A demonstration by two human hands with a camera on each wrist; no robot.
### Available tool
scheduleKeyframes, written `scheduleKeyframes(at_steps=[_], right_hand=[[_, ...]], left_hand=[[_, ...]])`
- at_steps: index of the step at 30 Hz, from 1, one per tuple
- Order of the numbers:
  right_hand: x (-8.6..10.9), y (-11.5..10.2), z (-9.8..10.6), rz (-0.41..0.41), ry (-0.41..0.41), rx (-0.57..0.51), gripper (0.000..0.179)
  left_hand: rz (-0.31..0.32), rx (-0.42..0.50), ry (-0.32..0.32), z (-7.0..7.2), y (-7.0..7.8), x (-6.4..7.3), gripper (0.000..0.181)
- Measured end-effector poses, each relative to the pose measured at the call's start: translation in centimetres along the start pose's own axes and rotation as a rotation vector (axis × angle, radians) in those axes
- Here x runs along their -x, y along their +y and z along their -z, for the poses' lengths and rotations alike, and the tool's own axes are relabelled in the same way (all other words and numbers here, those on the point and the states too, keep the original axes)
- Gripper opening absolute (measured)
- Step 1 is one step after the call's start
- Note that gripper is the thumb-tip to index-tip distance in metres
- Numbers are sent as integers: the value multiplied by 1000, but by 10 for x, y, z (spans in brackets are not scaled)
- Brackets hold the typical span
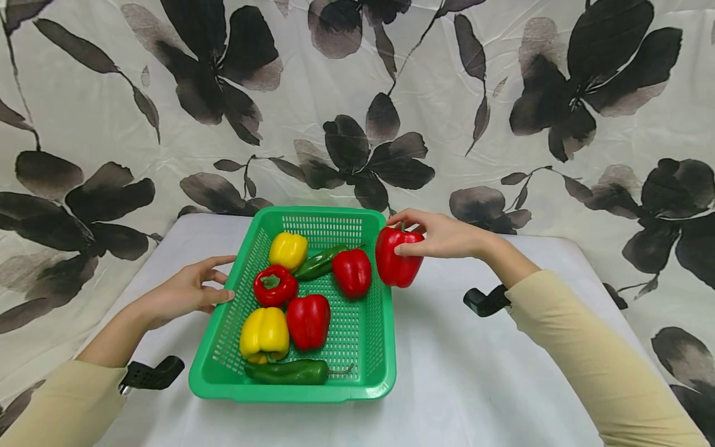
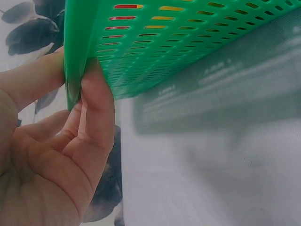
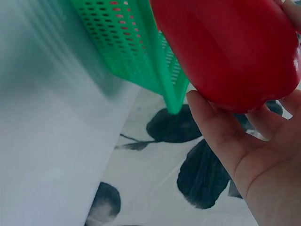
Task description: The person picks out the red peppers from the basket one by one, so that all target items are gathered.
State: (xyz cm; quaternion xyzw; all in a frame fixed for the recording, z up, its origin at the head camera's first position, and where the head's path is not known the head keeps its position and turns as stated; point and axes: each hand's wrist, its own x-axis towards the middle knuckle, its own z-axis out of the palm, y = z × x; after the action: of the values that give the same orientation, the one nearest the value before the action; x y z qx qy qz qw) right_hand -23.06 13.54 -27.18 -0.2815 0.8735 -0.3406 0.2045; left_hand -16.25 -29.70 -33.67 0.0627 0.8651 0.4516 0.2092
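Note:
In the head view a green plastic basket stands on the table, tilting slightly in view. My left hand pinches its left rim; the left wrist view shows thumb and fingers on either side of the rim. My right hand holds a red bell pepper by its top, stem up, overlapping the basket's right rim. That pepper fills the upper right wrist view. Inside lie a yellow bell pepper, another yellow one, three red bell peppers and two long green peppers.
A white cloth covers the table. Behind it hangs a floral curtain with dark flowers. Black wrist mounts jut from both sleeves.

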Motion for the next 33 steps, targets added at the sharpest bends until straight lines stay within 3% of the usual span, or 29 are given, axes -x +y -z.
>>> scheduleKeyframes(at_steps=[7, 18, 33], right_hand=[[3, 12, 6, -36, 36, -50, 56], [2, 36, 4, -92, 108, -15, 51], [1, 65, -7, -164, 173, -3, 58]], left_hand=[[2, 8, -3, 1, 0, 0, 83], [-5, 14, -4, 1, -1, -1, 83], [-1, 27, -8, 1, -1, 0, 83]])
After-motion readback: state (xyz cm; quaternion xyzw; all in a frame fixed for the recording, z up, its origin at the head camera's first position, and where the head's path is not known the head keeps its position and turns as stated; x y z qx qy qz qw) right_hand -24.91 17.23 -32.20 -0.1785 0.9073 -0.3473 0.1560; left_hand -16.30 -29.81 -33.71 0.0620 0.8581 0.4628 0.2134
